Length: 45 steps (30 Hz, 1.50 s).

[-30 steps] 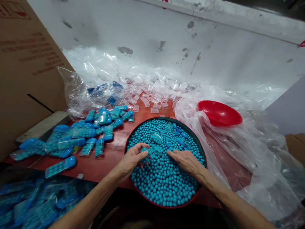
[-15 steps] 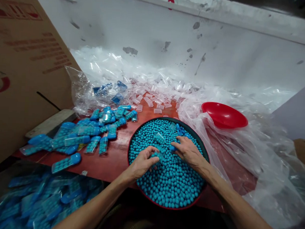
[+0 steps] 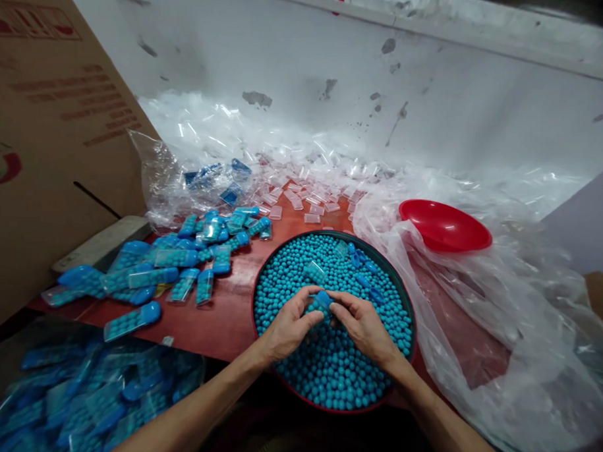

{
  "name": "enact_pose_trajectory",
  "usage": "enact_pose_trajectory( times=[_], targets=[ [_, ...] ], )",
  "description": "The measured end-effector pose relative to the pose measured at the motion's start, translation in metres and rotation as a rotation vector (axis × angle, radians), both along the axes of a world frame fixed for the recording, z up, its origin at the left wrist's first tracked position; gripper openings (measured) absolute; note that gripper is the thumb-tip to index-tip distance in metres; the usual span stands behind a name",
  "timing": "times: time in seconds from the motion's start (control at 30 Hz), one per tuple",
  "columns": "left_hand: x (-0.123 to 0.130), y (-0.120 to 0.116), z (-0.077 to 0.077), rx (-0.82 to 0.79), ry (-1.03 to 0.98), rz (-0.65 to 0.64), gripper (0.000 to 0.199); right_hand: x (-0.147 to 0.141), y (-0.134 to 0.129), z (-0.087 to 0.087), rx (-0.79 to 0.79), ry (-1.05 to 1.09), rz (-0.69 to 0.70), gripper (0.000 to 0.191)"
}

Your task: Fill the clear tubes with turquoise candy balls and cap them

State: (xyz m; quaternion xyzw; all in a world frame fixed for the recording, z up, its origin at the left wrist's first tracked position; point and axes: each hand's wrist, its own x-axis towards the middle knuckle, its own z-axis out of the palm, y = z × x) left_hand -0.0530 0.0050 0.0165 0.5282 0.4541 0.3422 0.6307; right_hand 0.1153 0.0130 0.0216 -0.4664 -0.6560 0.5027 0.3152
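Note:
Both of my hands meet over a round dark tub with a red outer edge, full of small blue balls. My left hand is closed around a small clear container with blue balls in it. Against that container's top, my right hand pinches a blue cap; fingers partly hide how far it sits on. Another clear container lies on the balls just behind my hands. Several loose blue caps rest among the balls at the tub's right rear.
Capped containers of blue balls lie heaped on the red table at left, and more fill a bag below. Clear empty containers are strewn behind. A red bowl sits on plastic sheeting; a cardboard box stands left.
My right hand has come from the caps at the tub's right rear leftward to my left hand, bringing a blue cap to the container. My left hand stays nearly in place.

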Motion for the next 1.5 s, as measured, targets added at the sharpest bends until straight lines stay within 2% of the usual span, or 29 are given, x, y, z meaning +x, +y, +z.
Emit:
enact_pose_trajectory(
  times=[0.1, 0.17, 0.3, 0.37, 0.43, 0.5, 0.6, 0.67, 0.73, 0.8, 0.83, 0.87, 0.97, 1.0, 1.07, 1.2, 1.37, 1.5],
  targets=[
    [0.002, -0.002, 0.002, 0.026, -0.023, 0.065, 0.045, -0.006, -0.007, -0.002, 0.067, -0.034, -0.048, 0.031],
    [0.005, -0.004, 0.001, 0.052, -0.038, 0.108, 0.039, -0.009, -0.012, -0.004, 0.175, -0.084, -0.039, 0.031],
    [0.010, -0.010, -0.004, -0.011, -0.037, 0.170, 0.028, -0.009, -0.019, -0.007, 0.353, -0.151, 0.071, 0.032],
    [0.010, -0.012, -0.005, -0.038, -0.027, 0.177, 0.027, -0.003, -0.018, -0.006, 0.393, -0.182, 0.129, 0.033],
    [0.008, -0.012, -0.003, -0.067, -0.026, 0.138, 0.027, 0.006, -0.014, -0.003, 0.343, -0.173, 0.195, 0.031],
    [0.006, -0.012, 0.000, -0.100, -0.044, 0.058, 0.030, 0.014, -0.008, 0.000, 0.202, -0.086, 0.191, 0.028],
    [0.006, -0.013, 0.007, -0.125, -0.080, -0.027, 0.030, 0.016, -0.002, -0.001, -0.070, 0.157, -0.036, 0.040],
    [0.008, -0.015, 0.009, -0.119, -0.097, -0.023, 0.029, 0.011, -0.002, -0.003, -0.151, 0.257, -0.200, 0.042],
    [0.011, -0.017, 0.010, -0.104, -0.092, 0.037, 0.027, 0.003, -0.006, -0.003, -0.070, 0.219, -0.246, 0.031],
    [0.014, -0.018, 0.010, -0.060, -0.068, 0.117, 0.029, -0.002, -0.013, -0.001, 0.083, 0.142, -0.168, 0.022],
    [0.014, -0.018, 0.009, -0.031, -0.063, 0.142, 0.032, -0.004, -0.016, 0.000, 0.153, 0.113, -0.113, 0.024],
    [0.015, -0.018, 0.010, 0.001, -0.062, 0.151, 0.035, -0.005, -0.019, 0.000, 0.211, 0.084, -0.060, 0.033],
    [0.014, -0.014, 0.011, 0.059, -0.083, 0.119, 0.041, -0.009, -0.026, -0.002, 0.319, -0.038, 0.038, 0.078],
    [0.013, -0.013, 0.012, 0.067, -0.089, 0.110, 0.040, -0.010, -0.027, -0.004, 0.350, -0.085, 0.062, 0.086],
    [0.011, -0.011, 0.014, 0.078, -0.096, 0.092, 0.037, -0.014, -0.029, -0.008, 0.404, -0.140, 0.080, 0.087],
    [0.009, -0.012, 0.018, 0.059, -0.131, 0.056, 0.030, -0.024, -0.036, -0.014, 0.524, -0.189, -0.030, 0.079],
    [0.015, -0.017, 0.025, 0.038, -0.098, 0.137, 0.021, -0.036, -0.043, -0.015, 0.650, -0.262, -0.178, 0.070],
    [0.017, -0.018, 0.024, 0.058, -0.045, 0.171, 0.017, -0.038, -0.040, -0.018, 0.720, -0.246, -0.204, 0.068]
  ],
)
